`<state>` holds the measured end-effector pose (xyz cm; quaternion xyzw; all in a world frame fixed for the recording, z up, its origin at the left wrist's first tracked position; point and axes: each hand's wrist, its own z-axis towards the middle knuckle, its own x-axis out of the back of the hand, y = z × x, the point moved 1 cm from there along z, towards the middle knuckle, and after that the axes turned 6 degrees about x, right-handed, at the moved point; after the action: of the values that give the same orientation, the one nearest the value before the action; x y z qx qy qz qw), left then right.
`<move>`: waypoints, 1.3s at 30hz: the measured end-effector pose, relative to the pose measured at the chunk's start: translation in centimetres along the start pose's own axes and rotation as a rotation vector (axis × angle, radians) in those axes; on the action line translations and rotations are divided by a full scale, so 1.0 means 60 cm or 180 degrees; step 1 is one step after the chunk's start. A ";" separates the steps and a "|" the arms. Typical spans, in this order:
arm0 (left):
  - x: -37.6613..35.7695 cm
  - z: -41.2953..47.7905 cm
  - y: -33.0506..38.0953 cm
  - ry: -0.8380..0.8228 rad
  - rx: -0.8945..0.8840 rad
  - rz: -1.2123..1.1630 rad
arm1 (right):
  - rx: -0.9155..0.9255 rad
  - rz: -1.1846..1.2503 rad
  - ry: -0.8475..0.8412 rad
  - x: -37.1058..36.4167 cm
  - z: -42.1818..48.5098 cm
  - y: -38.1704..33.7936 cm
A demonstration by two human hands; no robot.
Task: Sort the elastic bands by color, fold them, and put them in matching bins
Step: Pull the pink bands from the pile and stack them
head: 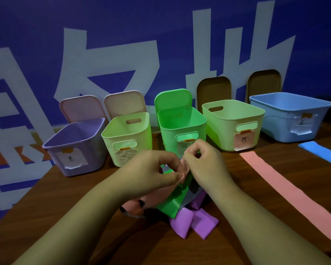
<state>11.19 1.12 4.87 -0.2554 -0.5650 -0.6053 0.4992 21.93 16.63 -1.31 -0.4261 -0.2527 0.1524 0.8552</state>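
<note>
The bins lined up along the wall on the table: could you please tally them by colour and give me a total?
Purple bin: 1
Light green bins: 2
Bright green bin: 1
Blue bin: 1
Total: 5 bins

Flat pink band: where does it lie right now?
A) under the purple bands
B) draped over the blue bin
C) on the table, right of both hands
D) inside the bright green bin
C: the flat pink band lies stretched on the table, to the right of the right hand and outside every bin. That hand and the left hand pinch a second pink band.
</note>
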 end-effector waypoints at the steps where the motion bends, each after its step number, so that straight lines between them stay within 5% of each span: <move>1: 0.009 0.002 0.000 0.0186 -0.0071 0.0114 | -0.0030 0.0093 0.0009 0.001 0.000 0.000; 11: 0.172 0.057 0.040 0.1122 -0.0454 0.1238 | -0.0007 0.0579 -0.0353 -0.003 -0.005 -0.005; 17: 0.241 0.084 0.068 0.1639 -0.0514 0.1850 | 0.0079 0.0480 -0.1183 -0.012 -0.018 -0.013; 26: 0.278 0.113 0.105 0.1978 -0.0507 0.1511 | -0.0124 0.0368 -0.1597 -0.011 -0.020 -0.038; 39: 0.336 0.147 0.124 0.2616 -0.0167 0.0927 | -0.0353 0.0554 -0.0835 0.027 -0.011 -0.053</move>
<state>8.11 4.03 27.72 -0.0828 -0.2620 -0.5940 0.7561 23.77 15.11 1.40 -0.4694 -0.3324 0.2660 0.7736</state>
